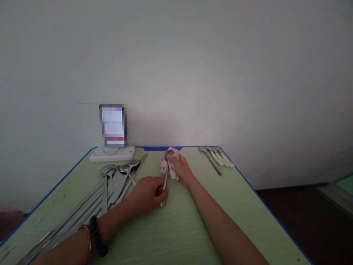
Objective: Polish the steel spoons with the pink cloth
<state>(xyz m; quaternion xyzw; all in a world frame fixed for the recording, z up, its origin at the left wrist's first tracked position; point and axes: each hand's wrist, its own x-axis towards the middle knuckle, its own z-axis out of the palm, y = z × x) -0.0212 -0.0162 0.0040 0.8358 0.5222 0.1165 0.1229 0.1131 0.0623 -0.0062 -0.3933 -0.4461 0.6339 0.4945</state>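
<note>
Left hand [149, 194] has the spoon [166, 182] pinched near the end of its handle, fingers curled in; right hand [180, 169] is up at the other end, gripping a crumpled pink-and-white cloth [173, 172] around the bowl, thumb pressed to the front; and that spoon sits slanted over the middle of the green table [176, 235], bowl toward the wall [209, 73], handle toward the person; over on the left, a heap of metal cutlery [103, 191] lies partly beneath the left forearm, spoon bowls at its far end, and a knife [143, 160] pokes out along its edge; behind the heap, a pixelated screen [113, 123] stands upright at a white block [110, 156]; far right, a metal spoon [213, 163] lies beside pale-handled cutlery [217, 159] near the blue table edge; dark beads [97, 235] circle the left wrist
</note>
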